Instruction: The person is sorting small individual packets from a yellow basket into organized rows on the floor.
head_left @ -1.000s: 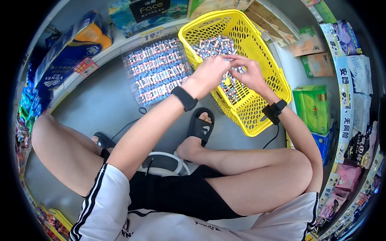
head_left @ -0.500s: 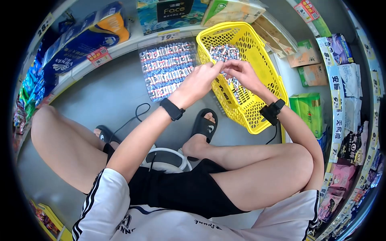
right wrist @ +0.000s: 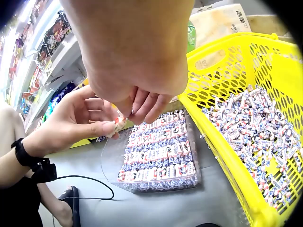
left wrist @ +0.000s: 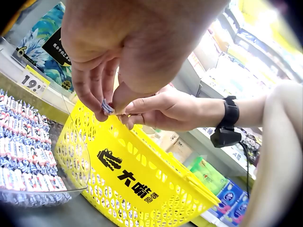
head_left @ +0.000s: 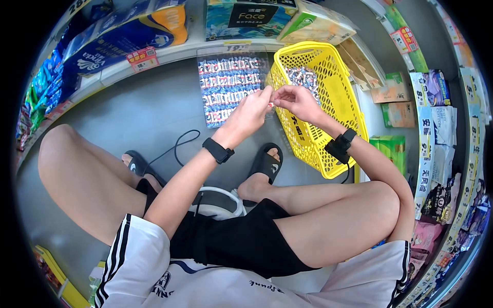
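My left hand and right hand meet at the near left rim of a yellow basket. Between their fingertips is one small wrapped candy, white, red and blue. Left thumb and fingers pinch its body, while the right fingertips grip its end. Many loose candies of the same kind lie in the basket. Left of it, a clear plastic box holds similar candies in neat rows. Seen from the left wrist, the candy shows a striped twisted wrapper end.
Shelves with tissue packs run behind the box and basket, and more packs stand at the right. A black cable lies on the floor near my slippered foot. A white round-rimmed object sits between my legs.
The head view has turned, so the basket and box appear farther right and lower. My hands have drawn back leftward from over the basket to its left rim, still together.
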Tool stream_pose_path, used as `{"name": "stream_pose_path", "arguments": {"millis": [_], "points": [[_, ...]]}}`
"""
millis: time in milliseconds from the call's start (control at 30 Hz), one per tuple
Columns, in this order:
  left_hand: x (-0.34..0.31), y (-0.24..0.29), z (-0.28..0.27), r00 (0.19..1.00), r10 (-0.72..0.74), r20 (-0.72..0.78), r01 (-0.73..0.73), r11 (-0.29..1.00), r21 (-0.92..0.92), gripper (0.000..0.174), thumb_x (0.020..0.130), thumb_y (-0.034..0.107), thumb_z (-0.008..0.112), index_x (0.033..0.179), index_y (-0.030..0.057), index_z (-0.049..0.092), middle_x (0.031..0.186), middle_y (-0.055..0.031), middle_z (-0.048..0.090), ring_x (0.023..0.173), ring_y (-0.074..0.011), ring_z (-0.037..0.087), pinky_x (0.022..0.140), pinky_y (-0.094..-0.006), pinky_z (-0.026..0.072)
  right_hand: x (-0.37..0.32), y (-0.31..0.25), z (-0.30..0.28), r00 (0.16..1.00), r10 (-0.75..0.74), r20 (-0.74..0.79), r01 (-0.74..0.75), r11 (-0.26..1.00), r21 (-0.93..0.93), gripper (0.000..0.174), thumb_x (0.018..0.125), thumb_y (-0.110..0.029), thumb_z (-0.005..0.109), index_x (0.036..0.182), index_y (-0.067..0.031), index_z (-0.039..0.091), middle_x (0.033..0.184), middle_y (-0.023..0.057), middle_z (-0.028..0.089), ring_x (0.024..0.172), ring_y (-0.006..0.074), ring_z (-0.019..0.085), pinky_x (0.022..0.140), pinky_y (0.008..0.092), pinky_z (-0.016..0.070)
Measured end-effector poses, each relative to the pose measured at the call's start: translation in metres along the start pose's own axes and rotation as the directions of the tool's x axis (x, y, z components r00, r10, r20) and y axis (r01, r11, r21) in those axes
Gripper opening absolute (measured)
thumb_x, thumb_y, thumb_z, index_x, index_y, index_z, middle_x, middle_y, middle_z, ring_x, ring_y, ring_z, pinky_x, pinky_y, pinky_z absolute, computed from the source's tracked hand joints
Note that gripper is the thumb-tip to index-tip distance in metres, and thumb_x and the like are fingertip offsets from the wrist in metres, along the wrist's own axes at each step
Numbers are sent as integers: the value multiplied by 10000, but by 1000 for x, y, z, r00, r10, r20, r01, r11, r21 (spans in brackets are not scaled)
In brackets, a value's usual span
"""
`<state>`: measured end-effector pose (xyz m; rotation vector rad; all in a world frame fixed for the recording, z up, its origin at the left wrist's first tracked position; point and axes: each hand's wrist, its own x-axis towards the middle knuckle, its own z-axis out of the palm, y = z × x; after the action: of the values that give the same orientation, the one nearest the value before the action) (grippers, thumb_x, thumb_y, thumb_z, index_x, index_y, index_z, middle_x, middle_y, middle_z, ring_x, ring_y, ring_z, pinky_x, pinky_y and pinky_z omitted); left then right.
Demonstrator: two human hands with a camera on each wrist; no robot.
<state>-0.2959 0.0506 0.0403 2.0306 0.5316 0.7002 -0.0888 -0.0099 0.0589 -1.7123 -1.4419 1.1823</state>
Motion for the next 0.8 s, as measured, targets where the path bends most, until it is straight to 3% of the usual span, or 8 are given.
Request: {"name": "stream_pose_path", "arguments": {"millis": [67, 300, 333, 467, 567, 600, 700, 800], "points": [[-2, -7, -3, 999, -37, -19, 36, 999, -30, 233, 909, -31, 641, 1053, -10, 459, 960, -255, 662, 948, -490, 636, 752, -528, 491, 6, -15, 4, 1000, 22, 13, -20, 987, -161, 150, 914, -66, 737, 1046, 0, 712, 914, 49, 735, 842, 111, 679, 812, 288, 559], [-13, -32, -9, 971, -238, 39, 241, 955, -175, 237, 913, -51, 641, 1082, 3, 484, 919, -245, 687, 926, -452, 694, 766, -473, 543, 27, -11, 26, 998, -20, 51, 26, 991, -129, 117, 895, -12, 733, 1008, -2, 708, 875, 48, 713, 841, 120, 668, 805, 282, 550], [-14, -39, -5, 957, -289, 29, 289, 936, -201, 225, 922, -31, 658, 1074, 14, 499, 901, -211, 699, 858, -365, 729, 742, -427, 557, 31, -9, 29, 997, -45, 68, 55, 985, -161, 182, 884, 13, 731, 1059, -12, 686, 862, 45, 702, 832, 124, 668, 796, 287, 552], [-28, -53, 0, 908, -417, 31, 406, 862, -304, 205, 916, -15, 684, 1045, 8, 526, 876, -157, 695, 758, -233, 712, 677, -368, 543, 41, -9, 40, 983, -13, 184, 38, 990, -136, 397, 918, 43, 692, 1272, -54, 540, 926, 44, 665, 876, 121, 655, 816, 291, 549], [-38, -59, 4, 919, -390, -60, 368, 902, -225, 176, 913, -21, 683, 1013, -2, 540, 884, -156, 691, 758, -231, 712, 680, -380, 540, 45, -9, 51, 974, 159, 164, -146, 986, -86, 420, 914, 45, 696, 1274, -84, 524, 936, 53, 668, 872, 116, 653, 796, 282, 545], [-40, -65, 7, 914, -396, -87, 364, 897, -250, 161, 904, -34, 678, 994, -11, 546, 897, -174, 687, 758, -291, 709, 691, -411, 541, 48, -6, 54, 969, 186, 162, -169, 979, -111, 456, 911, 40, 699, 1299, -101, 505, 956, 60, 673, 884, 114, 660, 783, 280, 542], [-49, -77, 12, 900, -371, -228, 369, 928, -50, 156, 901, -39, 669, 1000, -15, 550, 904, -201, 680, 770, -371, 693, 710, -452, 539, 50, 3, 60, 960, 246, 132, -212, 950, -227, 470, 864, -10, 742, 1280, -133, 562, 949, 78, 713, 850, 138, 707, 760, 314, 564], [-54, -74, 10, 866, -435, -246, 437, 898, -48, 186, 904, -35, 647, 1029, -20, 511, 900, -247, 666, 827, -449, 674, 733, -505, 522, 59, 18, 69, 954, 192, 229, -147, 969, -197, 346, 878, -29, 732, 1201, -124, 651, 1005, 105, 741, 887, 145, 718, 784, 309, 569]]}}
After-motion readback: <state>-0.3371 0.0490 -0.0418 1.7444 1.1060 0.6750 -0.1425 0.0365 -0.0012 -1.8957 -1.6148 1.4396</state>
